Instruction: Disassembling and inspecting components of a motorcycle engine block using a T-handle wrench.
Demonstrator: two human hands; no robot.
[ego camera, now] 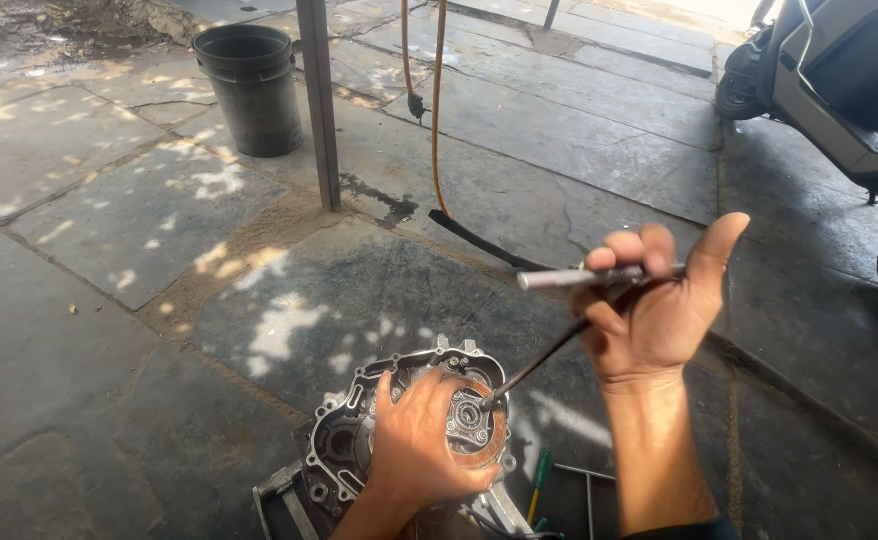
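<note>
A grey cast-metal engine casing (399, 440) with a round clutch assembly is set on the stone-slab floor (109, 380) and steadied by the left hand (414, 445), laid flat with fingers spread over it. A long dark T-handle wrench (559, 340) is gripped by the right hand (659, 310), fingers curled round its silver crossbar, its tip seated on a central bolt. A black plastic bucket (251, 88) is seen well apart.
</note>
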